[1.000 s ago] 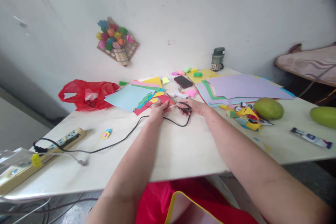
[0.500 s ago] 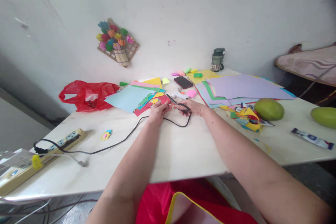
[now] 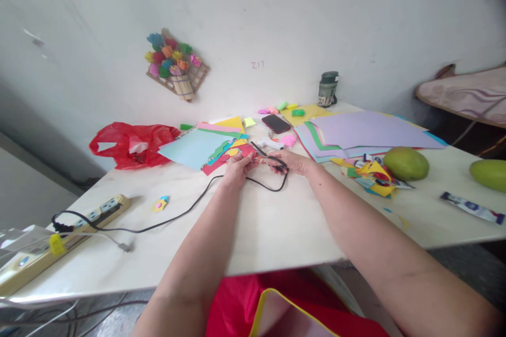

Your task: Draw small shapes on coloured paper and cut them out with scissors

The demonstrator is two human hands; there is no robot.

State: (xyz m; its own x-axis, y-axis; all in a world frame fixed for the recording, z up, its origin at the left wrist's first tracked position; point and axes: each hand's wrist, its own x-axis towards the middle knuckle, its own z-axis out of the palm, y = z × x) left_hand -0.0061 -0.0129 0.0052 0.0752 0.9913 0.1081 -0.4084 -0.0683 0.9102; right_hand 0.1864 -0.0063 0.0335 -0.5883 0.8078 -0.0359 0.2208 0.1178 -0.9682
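Observation:
My right hand (image 3: 290,161) is closed round a pair of scissors with black handles (image 3: 280,167); the dark blades point up and left. Close beside it, my left hand (image 3: 237,167) has its fingers pinched together near the blades. What sits in that pinch is too small to make out. Red paper (image 3: 211,167) with round cut-outs and wavy green and blue strips lies just beyond my left hand. A white glue gun (image 3: 270,143) rests behind the scissors. A black cord (image 3: 190,209) runs under my wrists from the power strip.
Coloured sheets (image 3: 356,129) are stacked at right, with paper scraps (image 3: 373,176), a mango (image 3: 406,164) and a tube (image 3: 472,207) nearby. A phone (image 3: 276,123) and a bottle (image 3: 328,89) stand towards the wall. At left are a red bag (image 3: 132,145), a power strip (image 3: 89,221) and a small paper flower (image 3: 160,203).

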